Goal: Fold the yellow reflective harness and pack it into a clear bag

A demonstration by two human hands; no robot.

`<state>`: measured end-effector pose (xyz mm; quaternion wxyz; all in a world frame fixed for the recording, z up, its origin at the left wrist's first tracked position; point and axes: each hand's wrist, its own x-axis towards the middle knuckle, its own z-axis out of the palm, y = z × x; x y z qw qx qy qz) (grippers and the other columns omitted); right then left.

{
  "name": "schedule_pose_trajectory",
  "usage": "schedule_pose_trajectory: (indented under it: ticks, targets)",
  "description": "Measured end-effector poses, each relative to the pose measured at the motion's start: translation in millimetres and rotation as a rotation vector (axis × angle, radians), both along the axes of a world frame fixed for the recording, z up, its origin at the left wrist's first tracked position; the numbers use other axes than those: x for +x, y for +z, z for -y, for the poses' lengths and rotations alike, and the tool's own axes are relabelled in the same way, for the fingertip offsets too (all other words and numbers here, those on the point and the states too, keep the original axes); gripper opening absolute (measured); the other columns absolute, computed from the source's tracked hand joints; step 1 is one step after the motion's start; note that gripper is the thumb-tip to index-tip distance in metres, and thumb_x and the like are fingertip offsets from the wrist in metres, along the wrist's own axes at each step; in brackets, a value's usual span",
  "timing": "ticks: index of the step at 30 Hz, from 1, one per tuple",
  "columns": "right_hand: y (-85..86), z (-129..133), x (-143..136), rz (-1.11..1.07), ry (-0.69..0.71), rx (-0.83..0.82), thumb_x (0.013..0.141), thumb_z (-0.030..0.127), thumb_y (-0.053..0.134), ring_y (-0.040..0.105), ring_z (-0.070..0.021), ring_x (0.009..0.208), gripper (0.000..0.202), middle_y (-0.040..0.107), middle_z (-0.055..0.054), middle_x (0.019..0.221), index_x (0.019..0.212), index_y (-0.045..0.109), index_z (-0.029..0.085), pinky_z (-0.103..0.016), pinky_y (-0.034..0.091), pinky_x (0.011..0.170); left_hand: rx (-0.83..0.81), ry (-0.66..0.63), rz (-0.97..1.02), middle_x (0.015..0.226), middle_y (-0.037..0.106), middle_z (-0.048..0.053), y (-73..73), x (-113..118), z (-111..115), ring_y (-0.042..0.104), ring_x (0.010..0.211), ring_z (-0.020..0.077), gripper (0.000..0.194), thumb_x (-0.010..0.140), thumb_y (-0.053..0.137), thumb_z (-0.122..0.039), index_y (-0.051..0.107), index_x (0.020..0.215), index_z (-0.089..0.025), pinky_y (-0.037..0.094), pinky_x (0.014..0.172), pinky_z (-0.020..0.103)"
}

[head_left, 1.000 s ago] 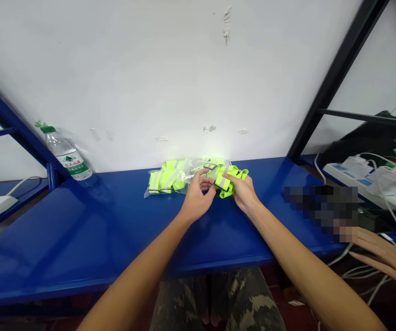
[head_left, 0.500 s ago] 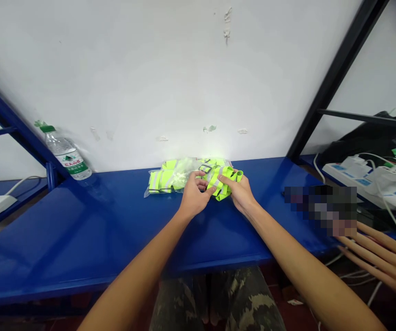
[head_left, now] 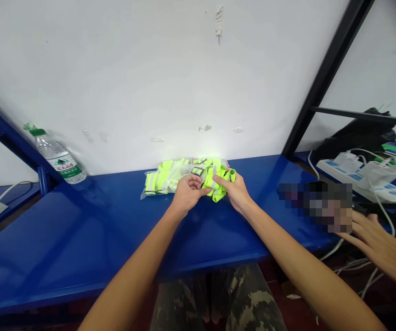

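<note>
A bundled neon-yellow reflective strap (head_left: 217,183) with silver stripes and a dark buckle is held between my two hands just above the table. My left hand (head_left: 186,196) is closed, pinching the strap's left edge by the buckle, its other fingers curled. From the right side, my right hand (head_left: 236,191) grips the same bundle, the thumb lying across its front. Behind and left of the hands, clear plastic bags (head_left: 155,182) of similar yellow reflective straps lie against the wall, partly hidden by my left hand.
The blue table (head_left: 115,230) meets a white wall. A water bottle (head_left: 63,161) stands at the left by a blue frame post. At the right, another person's hand (head_left: 373,234) is near a blurred-out object (head_left: 317,204). Power strips (head_left: 363,177) and white cables lie beyond the dark post.
The view has turned slightly, so most things sit a little further left. Both my hands keep hold of the strap, with little shift. The other person's hand at the right has changed pose.
</note>
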<state>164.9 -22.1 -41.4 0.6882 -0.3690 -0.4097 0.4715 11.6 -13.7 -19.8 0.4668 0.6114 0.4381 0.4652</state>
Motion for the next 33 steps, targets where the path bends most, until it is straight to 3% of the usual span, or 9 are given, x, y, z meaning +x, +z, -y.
schedule_pose_trajectory:
  ticks: [4, 6, 12, 17, 20, 26, 33]
  targets:
    - [-1.4, -1.4, 0.3, -0.005, -0.019, 0.012, 0.062, 0.033, 0.083, 0.069, -0.0206, 0.084, 0.042, 0.073, -0.005, 0.097, 0.096, 0.065, 0.018, -0.033, 0.055, 0.075, 0.284, 0.14, -0.252, 0.06, 0.045, -0.008, 1.6, 1.5, 6.0, 0.042, 0.053, 0.0073, 0.025, 0.066, 0.075, -0.025, 0.058, 0.083, -0.017, 0.036, 0.054, 0.022]
    - [-1.2, -2.2, 0.6, -0.009, -0.029, 0.016, 0.062, 0.035, 0.082, 0.068, -0.0208, 0.085, 0.042, 0.073, -0.006, 0.098, 0.097, 0.065, 0.018, -0.034, 0.055, 0.076, 0.351, 0.162, -0.288, 0.06, 0.046, -0.007, 2.6, 1.5, 8.6, 0.043, 0.053, 0.0077, 0.018, 0.072, 0.069, -0.025, 0.059, 0.084, -0.018, 0.037, 0.053, 0.022]
    - [1.4, -1.0, 0.4, -0.042, -0.04, -0.015, 0.062, 0.034, 0.082, 0.069, -0.022, 0.088, 0.042, 0.072, -0.007, 0.102, 0.097, 0.064, 0.018, -0.036, 0.056, 0.079, 0.384, 0.118, -0.295, 0.069, 0.055, -0.003, 3.3, 2.0, 9.8, 0.049, 0.056, 0.0084, 0.016, 0.069, 0.058, -0.014, 0.059, 0.085, -0.018, 0.043, 0.056, 0.022]
    - [1.3, 2.4, -2.4, 0.025, 0.034, -0.002, 0.061, 0.031, 0.083, 0.069, -0.0226, 0.091, 0.049, 0.072, -0.006, 0.104, 0.104, 0.062, 0.02, -0.039, 0.055, 0.086, 0.43, 0.197, -0.381, 0.062, 0.052, -0.004, -4.0, 4.6, 7.8, 0.048, 0.054, 0.009, 0.012, 0.068, 0.057, -0.013, 0.055, 0.078, -0.018, 0.043, 0.056, 0.022]
    - [-0.5, 2.4, -4.7, 0.048, 0.093, 0.016, 0.059, 0.028, 0.084, 0.068, -0.024, 0.096, 0.057, 0.071, -0.007, 0.109, 0.11, 0.06, 0.021, -0.041, 0.053, 0.09, 0.496, 0.253, -0.378, 0.066, 0.052, -0.005, -6.0, 5.7, 9.0, 0.049, 0.054, 0.0086, 0.015, 0.073, 0.057, -0.014, 0.054, 0.087, -0.019, 0.042, 0.057, 0.022]
    - [-2.2, -0.9, -6.3, 0.022, 0.014, -0.014, 0.057, 0.029, 0.082, 0.068, -0.0228, 0.093, 0.055, 0.071, -0.005, 0.104, 0.107, 0.058, 0.021, -0.039, 0.054, 0.086, 0.506, 0.132, -0.234, 0.077, 0.051, -0.004, -2.5, 9.8, 17.4, 0.051, 0.061, 0.0088, 0.033, 0.082, 0.055, -0.018, 0.041, 0.113, -0.02, 0.043, 0.06, 0.021]
    - [8.0, 2.5, -3.3, -0.108, 0.024, -0.161, 0.053, 0.024, 0.083, 0.069, -0.021, 0.076, 0.053, 0.072, 0.0, 0.09, 0.1, 0.058, 0.024, -0.03, 0.055, 0.061, 0.57, 0.032, -0.46, 0.08, 0.052, -0.003, -9.1, 13.6, 18.3, 0.053, 0.064, 0.0115, 0.037, 0.082, 0.051, -0.015, 0.039, 0.117, -0.022, 0.042, 0.066, 0.024]
